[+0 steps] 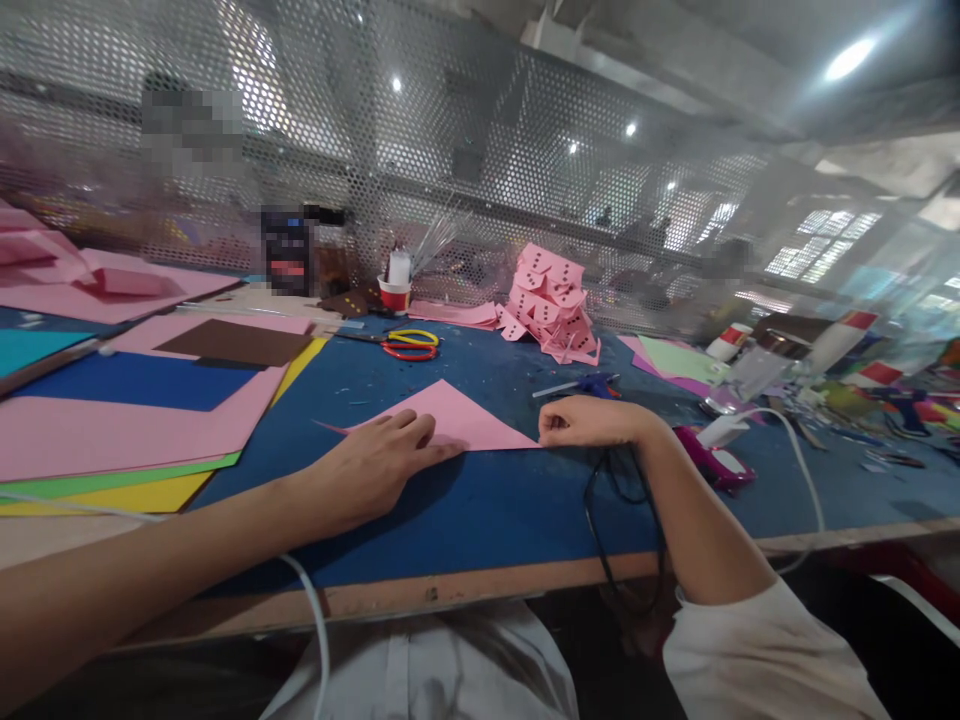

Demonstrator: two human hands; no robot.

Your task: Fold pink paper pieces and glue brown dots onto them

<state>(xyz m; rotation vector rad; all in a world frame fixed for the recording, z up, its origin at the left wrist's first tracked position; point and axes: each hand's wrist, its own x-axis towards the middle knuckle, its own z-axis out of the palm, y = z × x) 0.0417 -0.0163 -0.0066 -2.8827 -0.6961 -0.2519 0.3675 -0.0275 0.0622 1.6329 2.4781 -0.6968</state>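
A sheet of pink paper, folded into a triangle, lies on the blue tabletop in front of me, its point facing away. My left hand rests over the left part of the triangle, fingers down on the paper and one stretched along the near edge. At the right corner, my right hand is closed, its fingertips curled against the paper's tip. Just behind the right hand lies a blue glue gun. A dark cable hangs below that wrist.
Coloured sheets are stacked at left. Further back are scissors, a red-and-white cup and a pink folded-paper stack with dark dots. A magenta device with a white cable sits right. A perforated metal screen stands behind.
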